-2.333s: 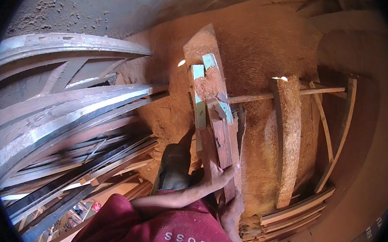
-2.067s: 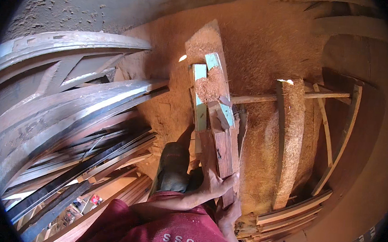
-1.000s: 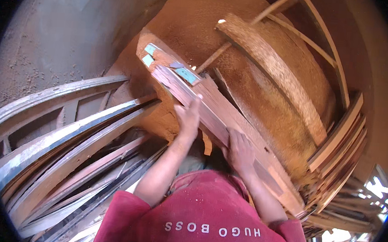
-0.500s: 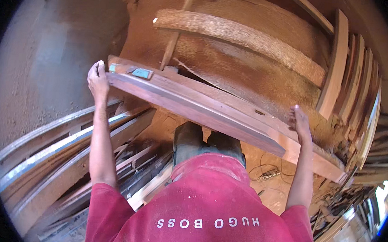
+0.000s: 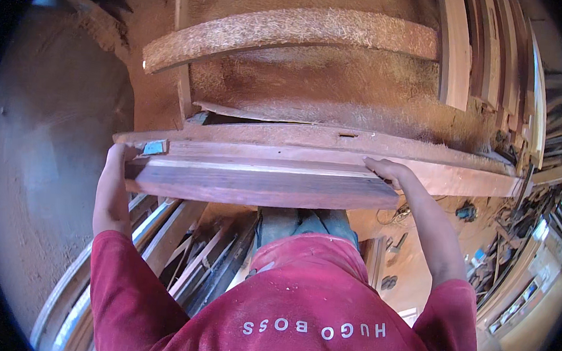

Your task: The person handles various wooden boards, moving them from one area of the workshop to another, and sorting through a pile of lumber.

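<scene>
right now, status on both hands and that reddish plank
Left hand at left end of reddish plank; right hand at right end. Plank crosswise. Blue-green piece near left hand.

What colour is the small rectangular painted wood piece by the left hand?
The rectangular wood piece is pale turquoise-blue, best seen in the head view.

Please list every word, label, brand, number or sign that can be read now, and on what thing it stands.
Red shirt: one row of white capital letters, upside down in this view; legible, but I do not copy the wording.
Wooden board in front of the shirt: no lettering that I can make out.
Small dark-blue thing at right: too small to tell.
</scene>
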A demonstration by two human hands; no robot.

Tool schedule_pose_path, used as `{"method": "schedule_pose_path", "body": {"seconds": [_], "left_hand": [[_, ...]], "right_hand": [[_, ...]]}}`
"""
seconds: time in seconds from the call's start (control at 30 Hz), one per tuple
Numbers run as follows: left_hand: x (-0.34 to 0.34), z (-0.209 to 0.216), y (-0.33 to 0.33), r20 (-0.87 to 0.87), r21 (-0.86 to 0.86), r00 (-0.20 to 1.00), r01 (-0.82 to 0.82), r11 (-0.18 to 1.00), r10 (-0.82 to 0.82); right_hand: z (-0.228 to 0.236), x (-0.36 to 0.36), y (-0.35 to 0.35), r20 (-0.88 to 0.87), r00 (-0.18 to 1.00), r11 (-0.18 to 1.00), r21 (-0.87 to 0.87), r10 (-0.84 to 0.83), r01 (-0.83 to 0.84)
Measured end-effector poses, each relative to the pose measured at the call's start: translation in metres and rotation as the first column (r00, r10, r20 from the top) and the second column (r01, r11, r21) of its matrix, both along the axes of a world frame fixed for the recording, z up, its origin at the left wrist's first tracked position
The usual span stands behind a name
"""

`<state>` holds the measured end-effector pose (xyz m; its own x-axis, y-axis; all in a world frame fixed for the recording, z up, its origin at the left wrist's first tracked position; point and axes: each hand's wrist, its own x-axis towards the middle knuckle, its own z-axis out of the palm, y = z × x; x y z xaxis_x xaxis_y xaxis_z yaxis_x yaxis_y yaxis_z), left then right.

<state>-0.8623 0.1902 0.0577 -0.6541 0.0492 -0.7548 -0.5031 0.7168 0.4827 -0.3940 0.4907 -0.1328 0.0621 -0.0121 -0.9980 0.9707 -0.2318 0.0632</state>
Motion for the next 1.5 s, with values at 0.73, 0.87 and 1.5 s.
{"method": "schedule_pose_path", "body": {"seconds": [0.73, 0.87, 1.5], "left_hand": [[-0.063, -0.183, -0.098, 0.098, -0.472, 0.580, 0.743, 0.476, -0.809], [-0.030, -0.208, -0.134, 0.046, -0.481, 0.443, 0.795, 0.369, -0.895], [0.291, -0.058, 0.070, -0.541, -0.342, 0.344, 0.743, 0.575, -0.767]], "right_hand": [[0.045, 0.132, 0.011, -0.003, 0.929, 0.866, 0.365, 0.369, -0.342], [0.099, 0.208, -0.005, -0.092, 0.980, 0.730, 0.680, 0.178, -0.069], [0.229, 0.529, -0.022, -0.409, 0.913, 0.182, 0.897, -0.002, 0.402]]}}
